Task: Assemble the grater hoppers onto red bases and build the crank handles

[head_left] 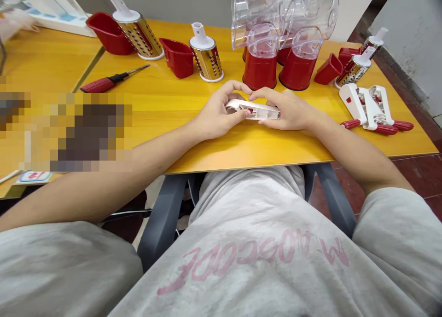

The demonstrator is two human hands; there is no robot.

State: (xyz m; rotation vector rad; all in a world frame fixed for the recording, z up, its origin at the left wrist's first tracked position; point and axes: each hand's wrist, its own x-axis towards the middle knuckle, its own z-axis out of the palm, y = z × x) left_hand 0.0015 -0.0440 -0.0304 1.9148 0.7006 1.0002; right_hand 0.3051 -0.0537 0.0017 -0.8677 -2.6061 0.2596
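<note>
A white plastic handle shell (264, 111) is held between my two hands, a little above the front of the yellow table. Its hollow, ribbed side faces me, and a small red part shows inside it. My left hand (216, 114) is closed round the rounded left end, the thumb lying near the red part. At the narrower right end, my right hand (292, 109) pinches the shell with its thumb below. The index fingers of both hands nearly meet over the top edge. Some of my right fingers are hidden behind the piece.
Behind my hands stand clear plastic housings (257, 11) on red bases (259, 72). Golden grater drums (206, 61) and red cups (179, 59) sit at the back left. A screwdriver (103, 83) lies left; white arms with red grips (371, 107) lie right. The table's front edge (255, 167) is close.
</note>
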